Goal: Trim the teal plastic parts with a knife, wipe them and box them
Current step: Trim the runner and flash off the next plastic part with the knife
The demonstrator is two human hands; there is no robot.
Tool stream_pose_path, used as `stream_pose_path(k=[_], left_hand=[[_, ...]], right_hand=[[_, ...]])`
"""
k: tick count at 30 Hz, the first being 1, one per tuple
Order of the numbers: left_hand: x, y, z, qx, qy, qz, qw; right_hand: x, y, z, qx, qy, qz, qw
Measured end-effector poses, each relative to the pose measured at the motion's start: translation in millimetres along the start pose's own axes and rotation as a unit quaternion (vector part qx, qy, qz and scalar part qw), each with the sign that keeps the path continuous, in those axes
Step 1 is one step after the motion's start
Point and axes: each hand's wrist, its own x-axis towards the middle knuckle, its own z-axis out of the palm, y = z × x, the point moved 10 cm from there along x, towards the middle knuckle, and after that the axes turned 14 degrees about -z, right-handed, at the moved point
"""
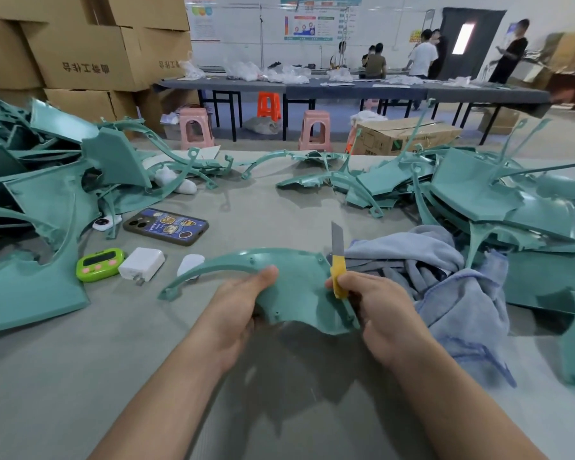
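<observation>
As your left grip point(236, 310) holds the teal part point(296, 280) and right grip point(382, 310) the knife point(338, 263), you trim. Next, shave its edge.

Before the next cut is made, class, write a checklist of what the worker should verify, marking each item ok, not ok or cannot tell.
1. Grip on the teal part: ok, the left hand grips its left side, thumb on top.
2. Hold on the knife: ok, the right hand grips its yellow handle.
3. Blade direction: ok, it points away from the body.
4. Left hand off the blade: ok, the blade stands at the part's right edge.
5. Wiping cloth near: ok, beside the right hand.
6. Box for finished parts: cannot tell, none stands on the table.
</observation>
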Motion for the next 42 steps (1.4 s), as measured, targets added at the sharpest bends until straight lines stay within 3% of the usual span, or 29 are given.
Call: stream_pose_path(k=[3,4,6,8,10,11,12,14,16,18,20,22,23,25,27,31,34,37,40,42], left_hand=[[-9,14,-25,0.047,0.157,0.061,0.985],[-18,25,-37,0.117,0.245,0.106,0.957],[-48,53,-47,0.249,0.381,0.224,0.862],[-58,64,-23,0.372,0.347,0.331,0.795],[-59,58,14,0.520,0.299,0.409,0.687],[-59,54,25,0.557,0.286,0.426,0.653],[-58,51,31,0.570,0.272,0.438,0.640],[-60,50,38,0.555,0.244,0.474,0.639],[-64,52,33,0.533,0.280,0.483,0.636],[-63,58,17,0.509,0.364,0.437,0.646],[-52,58,-2,0.489,0.396,0.357,0.690],[-36,55,-14,0.465,0.373,0.306,0.742],[-34,56,-15,0.458,0.364,0.311,0.749],[-38,57,-10,0.459,0.351,0.347,0.738],[-43,58,-3,0.466,0.345,0.371,0.726],[-48,61,-4,0.468,0.355,0.377,0.716],[-55,60,2,0.483,0.356,0.407,0.689],[-65,62,2,0.488,0.401,0.426,0.647],[-75,66,-10,0.446,0.441,0.446,0.639],[-77,67,-11,0.435,0.429,0.467,0.639]], right_hand=[[5,4,-15,0.018,0.033,0.040,0.998],[6,2,-18,0.021,0.031,0.043,0.998],[9,-2,-21,0.019,0.022,0.044,0.999],[9,-3,-22,0.021,0.018,0.050,0.998],[7,-2,-18,0.009,0.001,0.059,0.998],[5,0,-14,-0.005,-0.015,0.064,0.998],[3,1,-12,-0.017,-0.023,0.067,0.997],[2,0,-13,0.003,-0.002,0.072,0.997],[5,-7,-27,0.041,0.068,0.055,0.995],[9,-21,-53,0.043,0.168,-0.006,0.985],[7,-40,-69,-0.010,0.228,-0.100,0.968],[3,-56,-55,-0.101,0.174,-0.185,0.962],[0,-60,-40,-0.156,0.122,-0.212,0.957],[-5,-59,-10,-0.290,0.017,-0.243,0.926],[-12,-60,9,-0.389,-0.033,-0.270,0.880],[-25,-78,13,-0.399,-0.019,-0.342,0.851],[-29,-81,19,-0.413,-0.041,-0.362,0.835],[-19,-76,11,-0.455,-0.042,-0.319,0.830],[-8,-83,-13,-0.491,0.002,-0.276,0.827],[-9,-86,-15,-0.405,-0.018,-0.289,0.867]])
